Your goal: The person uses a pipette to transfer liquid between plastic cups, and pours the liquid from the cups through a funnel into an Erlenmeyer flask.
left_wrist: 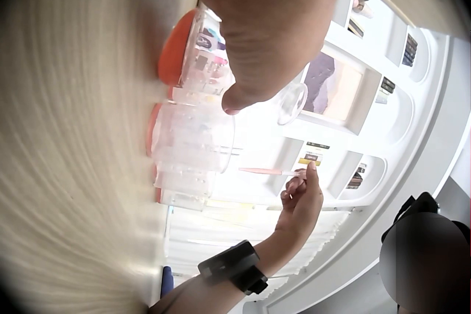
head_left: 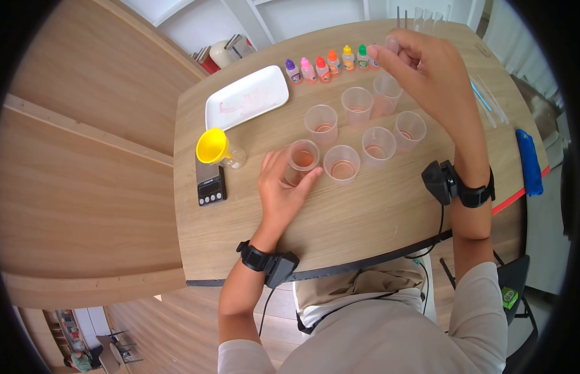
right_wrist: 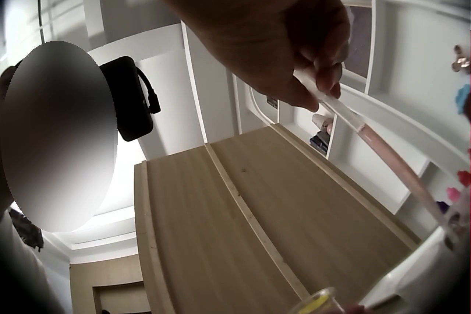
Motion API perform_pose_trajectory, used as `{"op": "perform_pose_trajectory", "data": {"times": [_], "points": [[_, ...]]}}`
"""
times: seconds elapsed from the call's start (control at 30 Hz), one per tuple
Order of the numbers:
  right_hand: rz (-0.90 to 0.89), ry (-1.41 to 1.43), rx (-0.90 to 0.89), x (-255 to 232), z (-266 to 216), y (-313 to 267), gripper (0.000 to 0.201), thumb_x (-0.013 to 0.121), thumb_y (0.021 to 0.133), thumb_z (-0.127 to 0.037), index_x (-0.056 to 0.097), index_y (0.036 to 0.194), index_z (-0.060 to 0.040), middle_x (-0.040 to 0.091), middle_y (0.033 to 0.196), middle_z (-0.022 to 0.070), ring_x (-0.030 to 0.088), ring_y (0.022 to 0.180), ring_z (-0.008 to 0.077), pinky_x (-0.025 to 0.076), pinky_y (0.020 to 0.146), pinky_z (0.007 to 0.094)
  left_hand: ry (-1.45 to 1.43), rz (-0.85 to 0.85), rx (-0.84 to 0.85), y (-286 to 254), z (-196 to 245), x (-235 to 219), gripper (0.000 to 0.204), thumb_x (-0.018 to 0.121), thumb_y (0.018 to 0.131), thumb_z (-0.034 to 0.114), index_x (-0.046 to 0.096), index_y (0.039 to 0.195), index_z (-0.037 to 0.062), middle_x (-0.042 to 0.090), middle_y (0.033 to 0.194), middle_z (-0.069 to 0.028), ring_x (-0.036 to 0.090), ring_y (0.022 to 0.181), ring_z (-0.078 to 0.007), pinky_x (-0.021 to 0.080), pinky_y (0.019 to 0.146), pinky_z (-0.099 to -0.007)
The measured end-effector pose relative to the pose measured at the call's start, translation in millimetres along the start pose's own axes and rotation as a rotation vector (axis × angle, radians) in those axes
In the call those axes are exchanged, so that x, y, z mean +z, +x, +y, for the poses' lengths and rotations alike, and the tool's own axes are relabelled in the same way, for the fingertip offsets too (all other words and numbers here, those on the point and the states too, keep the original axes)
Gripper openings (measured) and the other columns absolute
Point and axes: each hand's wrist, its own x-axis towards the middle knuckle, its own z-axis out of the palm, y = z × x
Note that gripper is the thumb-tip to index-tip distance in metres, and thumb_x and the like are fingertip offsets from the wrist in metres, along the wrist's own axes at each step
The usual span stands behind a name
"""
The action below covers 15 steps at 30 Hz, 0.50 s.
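Observation:
My left hand (head_left: 281, 187) holds a clear plastic cup (head_left: 302, 146) on the table, thumb on one side and fingers on the other. Orange-red liquid colours the bottom of this cup. Raised over the back right of the table, my right hand (head_left: 430, 75) pinches the top of a plastic dropper (right_wrist: 401, 158). Pink liquid fills the dropper's stem in the right wrist view. From above, the dropper overlaps the rear cup (head_left: 387, 93). Several similar cups stand in two rows, among them one (head_left: 342, 163) just right of the held cup, with pale reddish liquid inside.
A row of small colour bottles (head_left: 322, 70) lines the back. At left are a white tray (head_left: 282, 76) with pink smears, a yellow funnel (head_left: 212, 145) in a glass flask, and a black scale (head_left: 211, 188). Thin rods (head_left: 488, 100) and a blue cloth (head_left: 529, 162) lie at right.

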Motion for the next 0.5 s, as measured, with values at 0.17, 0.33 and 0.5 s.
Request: {"op": "perform_pose_trajectory", "data": {"times": [0.17,0.33,0.5], "points": [[0.003,-0.044,-0.019,-0.9,-0.4,-1.9,0.029,0.067,0.083,-0.029,0.06,0.068,-0.0051,0.052,0.056,0.0059,0.049,0.052,0.0234,0.037,0.05,0.0357,-0.002,-0.003,0.001,-0.1,-0.9,-0.3,0.042,0.084,0.068,0.01,0.066,0.106,0.0024,0.067,0.101,-0.0126,0.06,0.097,-0.03,0.048,0.085,-0.0382],[-0.018,-0.037,-0.018,-0.2,-3.2,-3.1,0.026,0.067,0.082,-0.028,0.06,0.069,-0.0055,0.055,0.058,0.0068,0.052,0.055,0.0268,0.038,0.051,0.0372,0.002,-0.002,0.002,-0.1,-1.1,-0.4,0.042,0.084,0.068,0.011,0.067,0.106,0.0025,0.067,0.101,-0.0123,0.06,0.096,-0.0299,0.048,0.085,-0.0381],[-0.006,-0.061,-0.076,4.1,-2.2,-4.8,0.024,0.066,0.082,-0.026,0.061,0.07,-0.007,0.057,0.06,0.0077,0.055,0.058,0.0276,0.04,0.053,0.038,-0.001,-0.004,-0.006,-0.4,-1.3,-0.5,0.042,0.084,0.069,0.011,0.067,0.106,0.0028,0.067,0.101,-0.012,0.06,0.096,-0.0295,0.048,0.085,-0.0379]]}}
